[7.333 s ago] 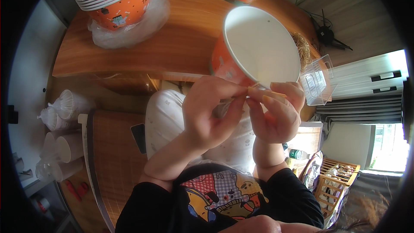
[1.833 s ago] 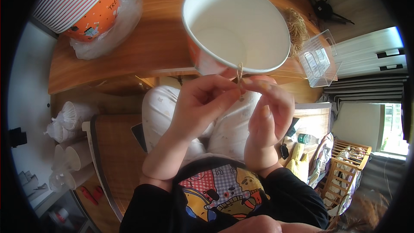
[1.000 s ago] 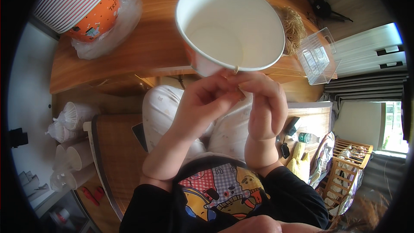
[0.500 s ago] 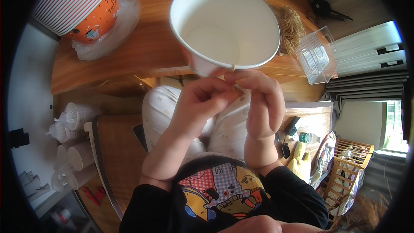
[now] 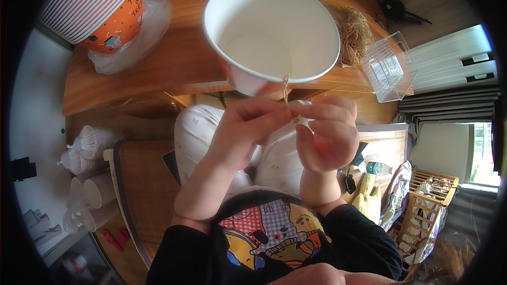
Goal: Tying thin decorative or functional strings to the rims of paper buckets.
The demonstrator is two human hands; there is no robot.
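Note:
A large white-lined paper bucket (image 5: 272, 31) stands at the desk's near edge, its open mouth tilted toward me. A thin tan string (image 5: 285, 92) runs through a hole by its near rim and hangs down to my fingers. My left hand (image 5: 253, 126) is closed, pinching the string between thumb and fingers just below the rim. Close against it on the right, my right hand (image 5: 330, 132) has curled fingers whose tips meet at the string, with the thumb slightly apart. A small hole shows at the bucket's far rim. The string's ends are mostly hidden by my fingers.
A stack of orange printed buckets (image 5: 105, 13) lies on a plastic bag (image 5: 158, 21) at the desk's left. Right of my bucket are a bundle of tan string (image 5: 355, 37) and a clear plastic tray (image 5: 388, 68). Wrapped white cups (image 5: 92, 142) stand lower left.
My hands have drawn down from the rim, and more string shows between it and my fingers. The right hand moved right and turned. The bucket shifted slightly left.

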